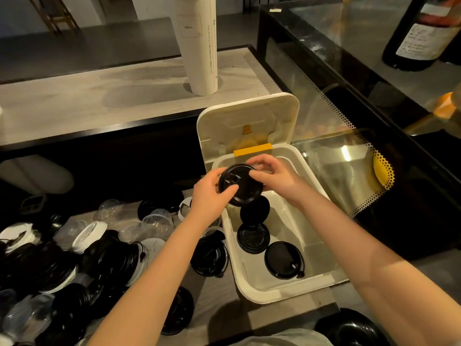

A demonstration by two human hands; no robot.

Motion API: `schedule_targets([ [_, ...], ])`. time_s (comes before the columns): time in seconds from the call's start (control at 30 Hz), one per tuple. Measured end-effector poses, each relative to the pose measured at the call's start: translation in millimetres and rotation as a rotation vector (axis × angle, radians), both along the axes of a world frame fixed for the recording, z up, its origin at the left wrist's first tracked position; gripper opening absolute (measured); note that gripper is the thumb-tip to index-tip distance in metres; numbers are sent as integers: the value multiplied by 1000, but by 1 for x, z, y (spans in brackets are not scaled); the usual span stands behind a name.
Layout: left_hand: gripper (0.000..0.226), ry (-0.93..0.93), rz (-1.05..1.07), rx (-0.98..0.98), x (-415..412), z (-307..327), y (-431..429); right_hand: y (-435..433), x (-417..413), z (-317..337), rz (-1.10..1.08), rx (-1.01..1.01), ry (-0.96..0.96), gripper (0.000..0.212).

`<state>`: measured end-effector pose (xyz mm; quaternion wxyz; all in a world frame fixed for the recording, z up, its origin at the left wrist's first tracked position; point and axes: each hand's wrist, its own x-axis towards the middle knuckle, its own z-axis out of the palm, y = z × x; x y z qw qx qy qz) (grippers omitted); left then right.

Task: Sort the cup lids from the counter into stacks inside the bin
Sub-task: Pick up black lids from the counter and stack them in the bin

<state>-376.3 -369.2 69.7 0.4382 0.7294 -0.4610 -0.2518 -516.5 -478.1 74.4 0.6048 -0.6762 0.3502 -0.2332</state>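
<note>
Holding one black lid (240,184) over the bin (259,294), above its far end. Left hand (209,196) pinching the lid's near rim, thumb on top; right hand (272,173) pinching the far rim, fingers curled. Showing three sorted lids (253,238) or short stacks, all black, on the bin floor along its left wall and near end. Judging the work barely started: mixed heap (50,265) of black, white and clear lids lying left of the bin, and loose lids (209,255) waiting just beside its left wall.
</note>
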Motion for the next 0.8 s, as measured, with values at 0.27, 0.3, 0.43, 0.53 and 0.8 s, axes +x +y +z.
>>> schedule_targets([
  [0.27, 44, 125, 171, -36, 11, -3, -2, -10, 0, -73, 259, -393, 836, 63],
  [0.3, 44, 136, 173, -37, 10, -3, -2, -8, 1, -76, 263, -468, 878, 59],
  [0.43, 43, 141, 175, -27, 10, -2, -2, -8, 1, -80, 175, -594, 909, 34],
  [0.53, 44, 136, 167, -21, 9, -2, -2, -12, 0, -72, 232, -539, 879, 25],
  [0.8, 45, 119, 155, -52, 7, -1, 2, -5, -19, -40, 184, -729, 869, 16],
])
